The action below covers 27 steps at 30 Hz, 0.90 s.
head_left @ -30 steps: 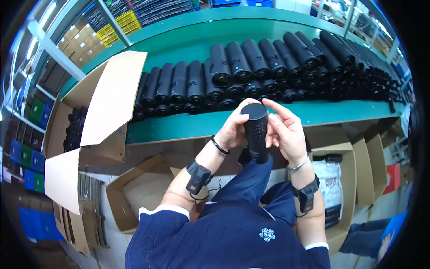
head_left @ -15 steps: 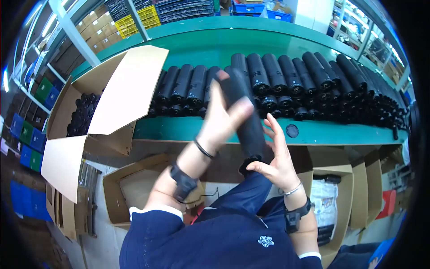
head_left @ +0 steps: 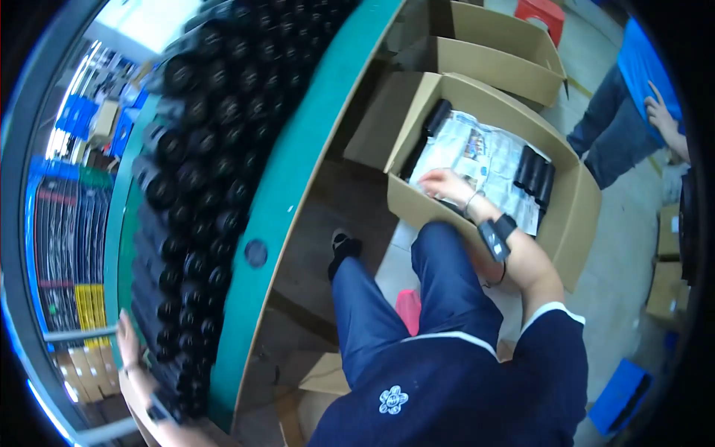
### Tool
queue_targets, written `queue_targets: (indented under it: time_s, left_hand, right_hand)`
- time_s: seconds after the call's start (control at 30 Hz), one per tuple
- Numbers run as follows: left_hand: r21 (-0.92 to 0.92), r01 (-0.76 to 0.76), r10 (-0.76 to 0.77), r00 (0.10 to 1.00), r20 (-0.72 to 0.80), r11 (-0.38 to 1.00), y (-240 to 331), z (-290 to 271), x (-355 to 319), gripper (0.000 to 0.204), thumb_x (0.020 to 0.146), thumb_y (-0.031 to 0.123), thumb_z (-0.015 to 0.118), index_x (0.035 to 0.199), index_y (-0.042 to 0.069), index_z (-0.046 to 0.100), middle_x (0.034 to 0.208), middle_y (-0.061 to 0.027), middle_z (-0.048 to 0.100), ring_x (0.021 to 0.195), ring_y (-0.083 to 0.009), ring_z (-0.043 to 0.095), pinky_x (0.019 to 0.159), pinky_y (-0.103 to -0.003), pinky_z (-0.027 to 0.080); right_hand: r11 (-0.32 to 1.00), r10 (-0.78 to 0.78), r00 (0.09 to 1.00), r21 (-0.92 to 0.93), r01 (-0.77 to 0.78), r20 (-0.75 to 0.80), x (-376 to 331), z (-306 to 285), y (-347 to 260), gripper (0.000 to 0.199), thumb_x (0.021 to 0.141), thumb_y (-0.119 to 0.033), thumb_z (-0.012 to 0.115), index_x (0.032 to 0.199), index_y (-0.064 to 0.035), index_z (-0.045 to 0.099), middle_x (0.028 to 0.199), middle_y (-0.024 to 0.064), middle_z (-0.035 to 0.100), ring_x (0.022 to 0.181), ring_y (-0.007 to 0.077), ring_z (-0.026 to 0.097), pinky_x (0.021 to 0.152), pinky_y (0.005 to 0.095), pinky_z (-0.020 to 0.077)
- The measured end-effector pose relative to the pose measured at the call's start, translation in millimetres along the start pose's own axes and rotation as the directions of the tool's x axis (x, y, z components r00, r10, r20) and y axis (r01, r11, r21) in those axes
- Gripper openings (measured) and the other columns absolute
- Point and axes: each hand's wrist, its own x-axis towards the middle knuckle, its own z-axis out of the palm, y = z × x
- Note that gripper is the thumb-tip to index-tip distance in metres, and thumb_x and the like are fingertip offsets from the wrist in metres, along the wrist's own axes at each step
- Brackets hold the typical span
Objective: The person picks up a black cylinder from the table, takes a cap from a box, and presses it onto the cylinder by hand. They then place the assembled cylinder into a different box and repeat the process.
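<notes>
My right hand reaches into a cardboard box at the near wall. Its fingers are bent over a black cylinder, mostly hidden by the hand and the box wall. Newspaper lines this box, and several black cylinders lie on its right side. Far off at the lower left, my left hand is stretched out beside the stacked black cylinders. Its fingers look extended, with nothing visible in them.
A green table carries the stack, with a round dark disc near its edge. Another open box and a red stool stand beyond. A person in blue is at the upper right. A blue bin sits lower right.
The view has swung right, toward the box. Before, both hands were at a black cylinder before the table; now they are far apart, right hand in the box, left by the stack.
</notes>
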Motion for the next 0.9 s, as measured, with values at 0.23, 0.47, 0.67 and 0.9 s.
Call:
queue_targets:
  time_s: [0.23, 0.47, 0.67, 0.9]
  left_hand:
    - [-0.128, -0.741, 0.744, 0.667, -0.034, 0.659, 24, 23, -134, 0.042, 0.095, 0.017, 0.056, 0.129, -0.005, 0.048, 0.119, -0.0172, 0.058, 0.098, -0.0204, 0.06, 0.085, -0.029, 0.049]
    - [-0.504, -0.187, 0.537, 0.267, 0.8, 0.843, 131, 211, -200, 0.034, 0.086, 0.009, 0.067, 0.114, -0.008, 0.059, 0.108, -0.0173, 0.062, 0.096, -0.0193, 0.061, 0.079, -0.026, 0.048]
    - [-0.422, 0.035, 0.419, 0.071, 0.905, 0.906, 151, 288, -229, 0.024, 0.088, 0.004, 0.063, 0.111, -0.003, 0.063, 0.106, -0.0122, 0.064, 0.094, -0.0146, 0.061, 0.081, -0.026, 0.049]
    - [-0.894, -0.118, 0.877, 0.289, 0.385, 0.431, 192, 361, -305, 0.079, 0.076, 0.01, 0.08, 0.141, 0.005, 0.035, 0.13, -0.0092, 0.048, 0.123, -0.0163, 0.045, 0.104, -0.032, 0.037]
  right_hand:
    - [0.869, 0.263, 0.846, -0.267, -0.417, -0.464, 208, -129, 179, 0.04, 0.083, -0.029, 0.063, 0.108, 0.0021, 0.065, 0.1, 0.0193, 0.067, 0.093, 0.0288, 0.067, 0.081, 0.0361, 0.0529]
    - [0.95, 0.252, 0.642, 0.059, -0.306, -0.724, 330, -138, 232, 0.051, 0.082, -0.036, 0.069, 0.116, 0.0009, 0.06, 0.111, 0.0208, 0.066, 0.104, 0.0301, 0.064, 0.088, 0.0364, 0.0495]
    - [0.839, -0.027, 0.9, 0.48, 0.257, -0.435, 188, -75, 153, 0.071, 0.089, -0.006, 0.065, 0.147, 0.0005, 0.024, 0.129, 0.0113, 0.052, 0.109, 0.0177, 0.055, 0.09, 0.0282, 0.0482]
    - [0.925, -0.371, 0.919, 0.03, 0.378, -0.137, -26, 29, 40, 0.072, 0.076, -0.006, 0.071, 0.139, 0.0014, 0.037, 0.133, 0.0171, 0.049, 0.121, 0.028, 0.051, 0.102, 0.0357, 0.0408]
